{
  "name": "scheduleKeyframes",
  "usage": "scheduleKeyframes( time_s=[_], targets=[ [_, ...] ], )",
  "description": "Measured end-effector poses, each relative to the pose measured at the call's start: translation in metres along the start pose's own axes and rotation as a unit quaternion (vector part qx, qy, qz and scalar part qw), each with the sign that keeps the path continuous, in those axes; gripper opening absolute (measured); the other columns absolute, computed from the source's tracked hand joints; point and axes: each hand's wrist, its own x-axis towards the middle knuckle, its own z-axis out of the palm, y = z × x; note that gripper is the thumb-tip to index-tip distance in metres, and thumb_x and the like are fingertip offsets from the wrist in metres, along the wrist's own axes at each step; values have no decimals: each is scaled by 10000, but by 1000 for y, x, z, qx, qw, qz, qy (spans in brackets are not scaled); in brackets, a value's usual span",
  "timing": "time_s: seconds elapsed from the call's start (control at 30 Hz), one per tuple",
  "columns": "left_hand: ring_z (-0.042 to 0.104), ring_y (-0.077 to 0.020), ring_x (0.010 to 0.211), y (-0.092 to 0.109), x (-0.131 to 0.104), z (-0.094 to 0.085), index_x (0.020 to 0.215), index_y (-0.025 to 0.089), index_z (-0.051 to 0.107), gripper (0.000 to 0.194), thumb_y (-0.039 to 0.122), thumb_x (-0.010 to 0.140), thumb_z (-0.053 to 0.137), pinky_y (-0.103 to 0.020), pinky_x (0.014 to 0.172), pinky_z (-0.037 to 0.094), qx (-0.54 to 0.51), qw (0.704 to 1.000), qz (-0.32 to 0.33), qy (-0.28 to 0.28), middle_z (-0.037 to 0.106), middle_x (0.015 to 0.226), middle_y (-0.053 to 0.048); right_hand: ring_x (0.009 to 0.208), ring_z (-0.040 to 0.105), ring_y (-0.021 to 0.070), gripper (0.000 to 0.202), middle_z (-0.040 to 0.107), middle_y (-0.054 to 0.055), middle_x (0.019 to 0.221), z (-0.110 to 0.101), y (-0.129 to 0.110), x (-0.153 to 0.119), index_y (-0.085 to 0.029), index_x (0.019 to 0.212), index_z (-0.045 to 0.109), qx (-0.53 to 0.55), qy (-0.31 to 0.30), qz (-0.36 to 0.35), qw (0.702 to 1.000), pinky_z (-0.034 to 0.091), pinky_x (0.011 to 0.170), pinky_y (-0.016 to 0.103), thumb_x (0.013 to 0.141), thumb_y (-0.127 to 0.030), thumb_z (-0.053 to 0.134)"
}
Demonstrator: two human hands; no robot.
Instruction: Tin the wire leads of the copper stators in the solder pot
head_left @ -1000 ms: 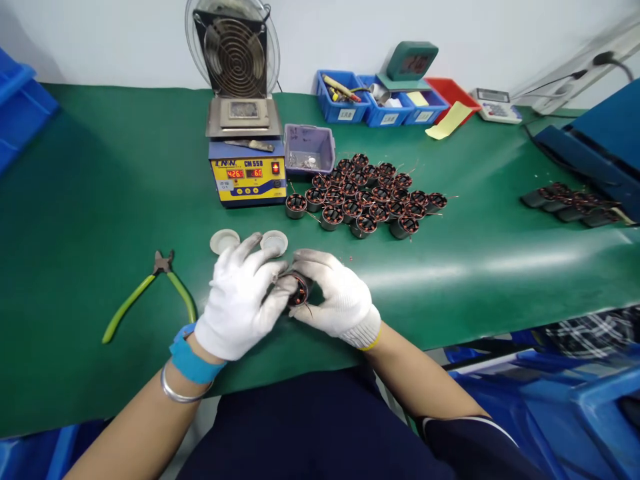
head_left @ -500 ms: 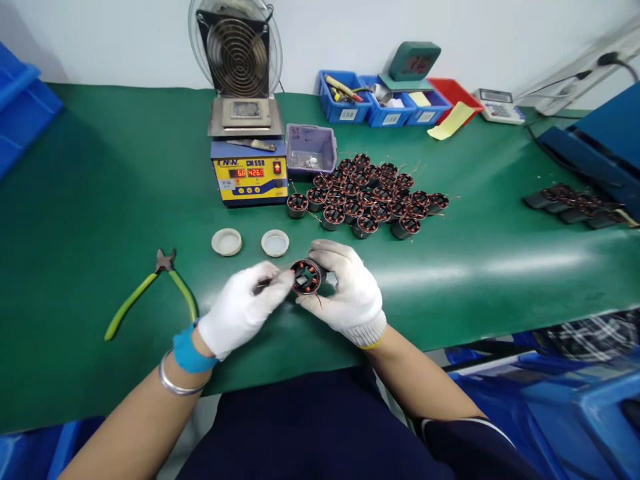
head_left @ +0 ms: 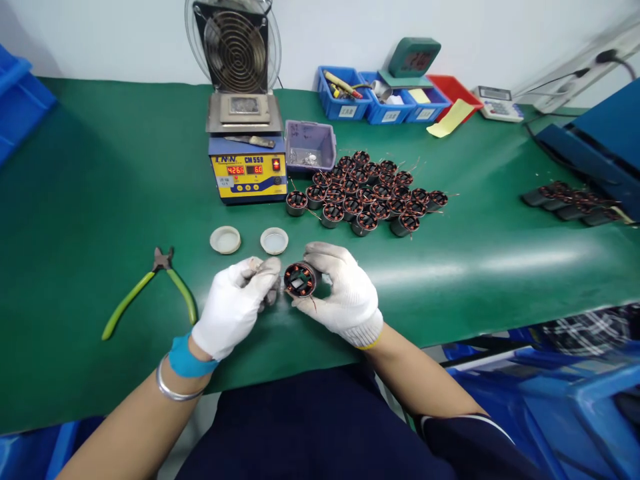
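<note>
A dark motor stator (head_left: pixel 312 280) with copper windings sits in my right hand (head_left: pixel 347 293), its open end turned up towards me. The gloved thumb and fingers wrap round its sides, and a thin wire end hangs near the thumb. Just left of the stator, my left hand (head_left: pixel 233 303), also gloved, is closed in a pinch. Whatever lies between those fingertips is too small to make out. Two small round white dishes, the left dish (head_left: pixel 225 240) and the right dish (head_left: pixel 274 241), rest beyond my hands.
Several more stators (head_left: pixel 367 223) stand grouped behind my right hand. A solder pot (head_left: pixel 250 177) with a fan (head_left: pixel 236 50) is at the back, beside a purple bin (head_left: pixel 327 147). Green-handled cutters (head_left: pixel 127 305) lie open at left. Blue bins (head_left: pixel 345 110) line the wall; more stators (head_left: pixel 575 208) lie right.
My left hand has drawn back slightly left, its fingertips now apart from the stator's rim. The stator has shifted slightly left in my right hand.
</note>
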Motion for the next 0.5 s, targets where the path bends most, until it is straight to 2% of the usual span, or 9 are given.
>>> scheduleKeyframes(
  time_s=[0.1, 0.17, 0.23, 0.33, 0.37, 0.4, 0.43, 0.47, 0.5],
  targets=[
    [398, -73, 387, 9, -6, -5, 585, 176, 514, 380, 402, 751, 770, -196, 355, 260, -85, 996, 32, -4, 484, 492, 31, 1174, 592, 290, 491, 596, 117, 1254, 1, -1, -1, -210, 1184, 555, -7, -26, 22, 999, 539, 987, 428, 785, -410, 758],
    [339, -58, 359, 16, -5, -12, 566, 175, 490, 414, 409, 768, 766, -202, 354, 243, -173, 981, 91, 6, 443, 474, 42, 1150, 606, 289, 461, 610, 116, 1232, 1, -1, 0, -204, 1142, 577, -20, -20, 35, 999, 549, 966, 423, 776, -415, 760],
    [291, -47, 349, 21, 0, -18, 559, 170, 490, 407, 378, 802, 741, -203, 354, 238, -229, 961, 143, 58, 410, 459, 50, 1136, 614, 288, 434, 618, 116, 1219, 0, -2, 1, -200, 1103, 592, -23, -4, 45, 999, 556, 950, 419, 764, -408, 763],
    [331, -65, 367, 18, 7, -22, 594, 179, 527, 369, 389, 865, 667, -208, 349, 227, -231, 950, 160, 133, 438, 485, 42, 1146, 609, 288, 456, 592, 117, 1267, -3, -2, 6, -202, 1079, 589, -12, -2, 89, 996, 560, 936, 412, 714, -392, 786],
    [366, -75, 383, 14, 8, -21, 610, 183, 545, 374, 424, 881, 640, -215, 355, 245, -195, 961, 155, 120, 475, 507, 33, 1144, 609, 290, 471, 586, 113, 1276, -4, -1, 9, -206, 1080, 585, -20, -15, 116, 993, 562, 928, 415, 697, -384, 792],
    [412, -89, 407, 10, 7, -19, 625, 187, 566, 382, 461, 884, 623, -224, 372, 282, -133, 976, 152, 78, 518, 533, 22, 1134, 613, 292, 486, 587, 104, 1273, -5, 1, 13, -211, 1091, 581, -37, -32, 144, 988, 560, 927, 422, 683, -369, 793],
    [463, -105, 442, 5, 6, -16, 643, 188, 588, 384, 492, 875, 621, -236, 403, 331, -45, 988, 150, 10, 562, 564, 8, 1117, 618, 293, 499, 593, 93, 1256, -6, 4, 18, -215, 1106, 577, -61, -51, 169, 982, 555, 930, 430, 675, -348, 791],
    [510, -123, 487, 0, 4, -13, 665, 188, 611, 373, 505, 859, 631, -250, 452, 380, 65, 984, 149, -68, 601, 600, -5, 1096, 624, 291, 504, 605, 81, 1224, -7, 8, 25, -217, 1120, 576, -89, -70, 186, 976, 551, 932, 434, 673, -322, 783],
    [552, -143, 540, -5, 2, -8, 687, 187, 629, 358, 507, 846, 640, -267, 511, 418, 185, 961, 147, -143, 633, 639, -19, 1068, 631, 287, 503, 615, 71, 1188, -7, 13, 31, -217, 1131, 578, -116, -90, 193, 970, 548, 930, 431, 674, -298, 775]
  ],
)
